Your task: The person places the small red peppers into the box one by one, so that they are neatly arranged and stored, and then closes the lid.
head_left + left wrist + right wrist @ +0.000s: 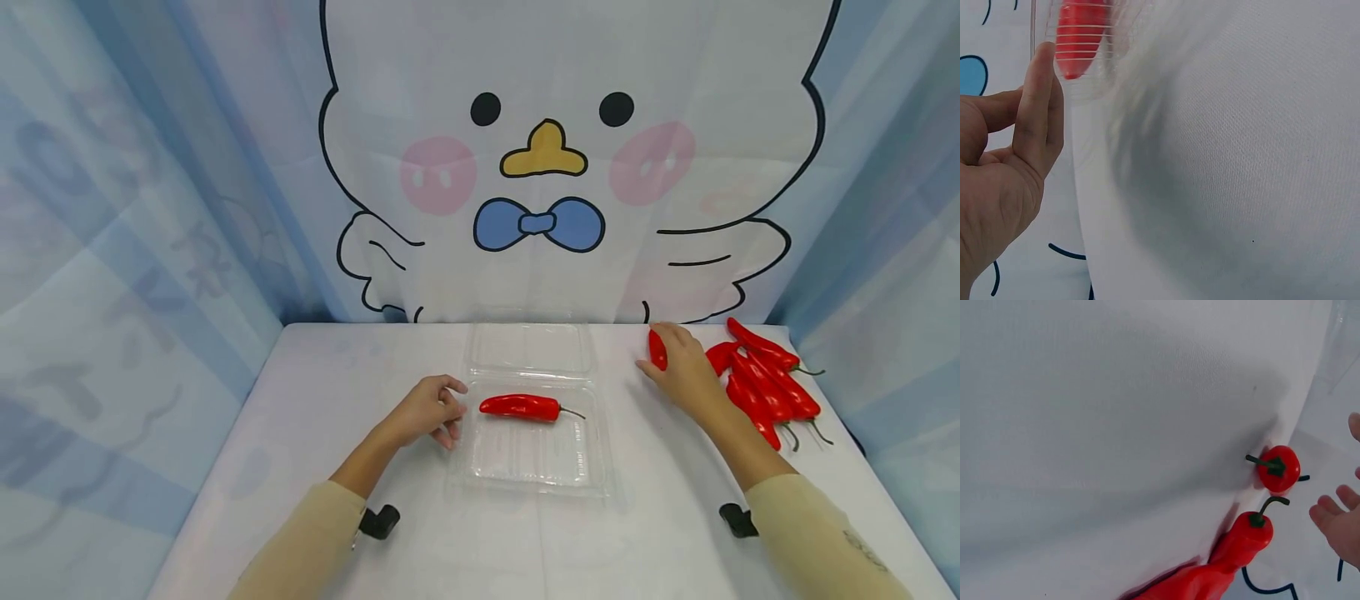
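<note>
A clear plastic clamshell box (517, 458) lies unfolded on the white table, its lid flap toward the back. Inside the near half rests one red chili pepper (521, 407), stem to the right. My left hand (423, 413) is at the box's left side; in the left wrist view its extended fingertips (1040, 62) reach the box wall. At the back right, my right hand (686, 371) is over a single red pepper (657, 350), thumb and fingers spread apart. The right wrist view has that pepper (1280, 469) stem-first, with spread fingers (1335, 515) beside it.
Several more red peppers (772, 387) lie heaped at the table's right side, green stems mostly toward the front. A patterned curtain (540, 275) with a cartoon bird hangs right behind the table's back edge, and further curtains (150, 275) close off both sides.
</note>
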A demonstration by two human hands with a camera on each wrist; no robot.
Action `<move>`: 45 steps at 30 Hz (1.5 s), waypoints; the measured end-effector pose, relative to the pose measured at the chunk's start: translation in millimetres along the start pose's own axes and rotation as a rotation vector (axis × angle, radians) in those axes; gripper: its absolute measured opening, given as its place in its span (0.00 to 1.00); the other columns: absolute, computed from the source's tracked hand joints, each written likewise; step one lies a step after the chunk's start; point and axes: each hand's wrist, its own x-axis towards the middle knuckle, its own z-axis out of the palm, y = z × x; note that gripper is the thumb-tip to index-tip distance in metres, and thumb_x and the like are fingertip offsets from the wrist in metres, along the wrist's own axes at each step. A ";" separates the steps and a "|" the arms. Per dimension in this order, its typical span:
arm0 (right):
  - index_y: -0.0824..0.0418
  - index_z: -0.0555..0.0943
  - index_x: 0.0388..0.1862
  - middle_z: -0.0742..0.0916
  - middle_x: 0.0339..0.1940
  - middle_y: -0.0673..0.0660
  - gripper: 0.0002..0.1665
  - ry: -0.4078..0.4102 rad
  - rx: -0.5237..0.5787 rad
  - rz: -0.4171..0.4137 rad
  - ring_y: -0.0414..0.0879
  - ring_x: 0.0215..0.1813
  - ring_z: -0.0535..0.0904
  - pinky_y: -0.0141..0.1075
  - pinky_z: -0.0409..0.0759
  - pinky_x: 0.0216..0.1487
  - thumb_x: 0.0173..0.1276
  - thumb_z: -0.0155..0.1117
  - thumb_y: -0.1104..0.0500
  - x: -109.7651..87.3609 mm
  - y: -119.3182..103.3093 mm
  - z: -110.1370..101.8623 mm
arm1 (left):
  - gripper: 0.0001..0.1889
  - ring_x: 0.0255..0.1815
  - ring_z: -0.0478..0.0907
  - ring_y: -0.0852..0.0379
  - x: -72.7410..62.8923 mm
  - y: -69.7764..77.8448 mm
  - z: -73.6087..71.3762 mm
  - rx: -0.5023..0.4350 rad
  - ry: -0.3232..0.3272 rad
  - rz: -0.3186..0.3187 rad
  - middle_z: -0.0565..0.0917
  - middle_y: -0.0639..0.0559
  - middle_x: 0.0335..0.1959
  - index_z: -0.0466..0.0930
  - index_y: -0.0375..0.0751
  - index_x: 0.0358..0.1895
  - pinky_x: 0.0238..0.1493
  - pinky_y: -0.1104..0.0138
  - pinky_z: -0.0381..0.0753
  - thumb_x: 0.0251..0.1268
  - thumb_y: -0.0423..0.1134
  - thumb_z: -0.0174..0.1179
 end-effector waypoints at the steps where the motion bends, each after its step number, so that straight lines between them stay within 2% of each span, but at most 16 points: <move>1: 0.68 0.63 0.77 0.68 0.75 0.75 0.47 -0.021 0.001 0.015 0.74 0.72 0.65 0.70 0.78 0.60 0.65 0.75 0.57 2.8 1.7 0.6 | 0.21 0.21 0.83 0.54 0.4 -0.3 0.0 -0.001 0.001 0.000 0.83 0.36 0.37 0.73 0.32 0.66 0.24 0.63 0.89 0.73 0.29 0.62; 9: 0.70 0.57 0.80 0.61 0.77 0.79 0.52 -0.140 0.004 0.112 0.77 0.74 0.61 0.71 0.76 0.61 0.67 0.73 0.52 18.1 13.1 5.5 | 0.21 0.21 0.84 0.54 2.4 0.1 0.5 0.012 0.004 0.002 0.83 0.36 0.36 0.73 0.33 0.65 0.24 0.63 0.89 0.72 0.30 0.63; 16: 0.70 0.51 0.81 0.58 0.77 0.81 0.59 -0.186 0.037 0.213 0.78 0.73 0.60 0.71 0.76 0.61 0.66 0.74 0.47 28.1 16.3 9.7 | 0.21 0.21 0.84 0.53 2.6 0.0 -1.3 0.020 0.011 -0.007 0.83 0.38 0.36 0.73 0.33 0.66 0.25 0.63 0.89 0.72 0.30 0.63; 23: 0.69 0.49 0.82 0.58 0.76 0.82 0.59 -0.216 0.057 0.298 0.79 0.72 0.60 0.71 0.78 0.59 0.66 0.74 0.50 28.2 23.4 17.0 | 0.22 0.22 0.84 0.53 2.1 -0.5 -0.8 0.026 0.003 -0.020 0.82 0.37 0.37 0.73 0.34 0.66 0.25 0.64 0.89 0.72 0.31 0.63; 29: 0.70 0.51 0.82 0.59 0.74 0.83 0.57 -0.213 0.036 0.316 0.79 0.70 0.61 0.71 0.78 0.59 0.66 0.74 0.51 25.6 25.5 21.6 | 0.22 0.21 0.84 0.53 2.1 -1.1 0.0 0.020 -0.003 -0.009 0.82 0.36 0.36 0.73 0.33 0.66 0.25 0.64 0.89 0.72 0.30 0.63; 35: 0.72 0.54 0.80 0.61 0.72 0.82 0.50 -0.214 -0.024 0.304 0.80 0.69 0.62 0.71 0.78 0.62 0.70 0.68 0.55 25.7 22.2 23.6 | 0.22 0.21 0.84 0.53 2.7 -2.6 0.2 0.013 0.000 0.001 0.82 0.36 0.36 0.72 0.33 0.66 0.24 0.63 0.89 0.72 0.29 0.63; 42: 0.70 0.49 0.83 0.60 0.74 0.82 0.52 -0.225 0.024 0.364 0.78 0.71 0.62 0.69 0.79 0.60 0.70 0.68 0.59 27.0 19.8 23.6 | 0.22 0.21 0.84 0.53 2.8 -2.5 -0.5 0.001 0.006 -0.001 0.82 0.37 0.35 0.73 0.33 0.66 0.24 0.63 0.89 0.72 0.29 0.63; 45: 0.70 0.50 0.82 0.61 0.74 0.82 0.51 -0.221 0.033 0.359 0.78 0.70 0.62 0.69 0.79 0.60 0.70 0.68 0.60 26.9 19.9 23.0 | 0.22 0.21 0.84 0.53 3.6 -3.3 -0.9 -0.001 0.005 0.001 0.82 0.37 0.35 0.73 0.33 0.66 0.24 0.63 0.89 0.72 0.29 0.63</move>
